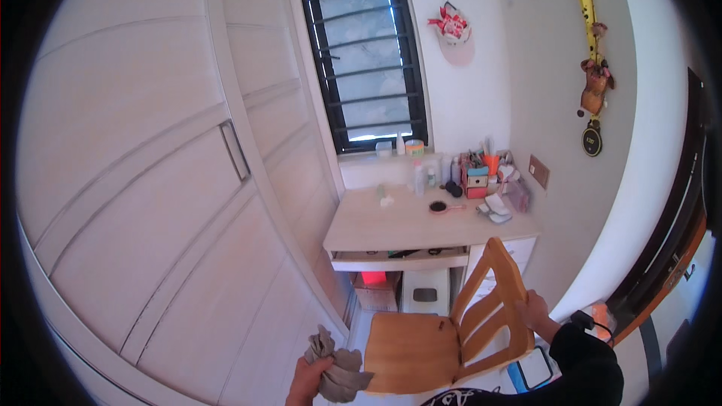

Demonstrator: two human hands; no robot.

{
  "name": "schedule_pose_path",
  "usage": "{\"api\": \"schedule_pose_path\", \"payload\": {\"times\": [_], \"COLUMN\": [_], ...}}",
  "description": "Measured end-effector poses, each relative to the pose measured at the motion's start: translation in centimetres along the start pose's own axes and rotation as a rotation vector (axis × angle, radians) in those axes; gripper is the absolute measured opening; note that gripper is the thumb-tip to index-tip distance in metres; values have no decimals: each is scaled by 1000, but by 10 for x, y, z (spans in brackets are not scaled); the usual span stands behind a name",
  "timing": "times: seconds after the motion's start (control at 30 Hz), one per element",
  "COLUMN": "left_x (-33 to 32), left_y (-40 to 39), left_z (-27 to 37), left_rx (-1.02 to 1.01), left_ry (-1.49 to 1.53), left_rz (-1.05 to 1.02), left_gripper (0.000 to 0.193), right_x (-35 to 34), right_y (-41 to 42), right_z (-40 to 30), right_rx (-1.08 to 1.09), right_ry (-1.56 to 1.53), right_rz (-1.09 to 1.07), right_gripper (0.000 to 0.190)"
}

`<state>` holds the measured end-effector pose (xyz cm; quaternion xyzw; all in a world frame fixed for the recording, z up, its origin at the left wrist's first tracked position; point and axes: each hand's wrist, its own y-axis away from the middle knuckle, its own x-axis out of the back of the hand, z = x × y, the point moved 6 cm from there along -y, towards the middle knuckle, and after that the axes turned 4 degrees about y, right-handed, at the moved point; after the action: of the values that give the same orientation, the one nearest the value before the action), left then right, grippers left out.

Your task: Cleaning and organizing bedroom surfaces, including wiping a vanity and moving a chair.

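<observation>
My left hand (309,378) grips a crumpled grey cloth (341,375) at the lower middle of the head view, just left of a wooden chair (412,349). The fingers of my right hand (535,313) are closed around the upright of the chair's slatted backrest (510,276). The chair stands turned sideways, its seat toward the left and its back toward the right. A small dark mark shows on the seat near the backrest. The chair's legs are mostly hidden below the seat.
Ahead stands a desk (389,225) with a partly open drawer (403,262), a hairbrush (440,207), bottles and a small organizer (476,180). Under it sit a cardboard box (377,296) and a white bin-like container (424,287). A sliding wardrobe (169,237) lines the left; a doorway (665,270) lies right.
</observation>
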<state>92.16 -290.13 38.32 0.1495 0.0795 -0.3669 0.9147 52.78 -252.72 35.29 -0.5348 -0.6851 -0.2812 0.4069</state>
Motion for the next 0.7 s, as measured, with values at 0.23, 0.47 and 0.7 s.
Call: {"api": "schedule_pose_path", "payload": {"times": [0.23,0.47,0.7], "left_x": [3,-29,-50], "left_y": [-1,-8,-9], "left_z": [22,43,60], "left_rx": [-83,-122,-144], "left_ry": [-97,-33,-32], "left_rz": [103,122,118], "left_gripper": [41,36,36], "right_x": [-22,-16,-21], "right_y": [-46,-48,-41], "right_z": [13,-21,-6], "right_rx": [132,110,66], "right_ry": [-126,-148,-154], "right_rz": [-73,-57,-57], "right_gripper": [52,50,48]}}
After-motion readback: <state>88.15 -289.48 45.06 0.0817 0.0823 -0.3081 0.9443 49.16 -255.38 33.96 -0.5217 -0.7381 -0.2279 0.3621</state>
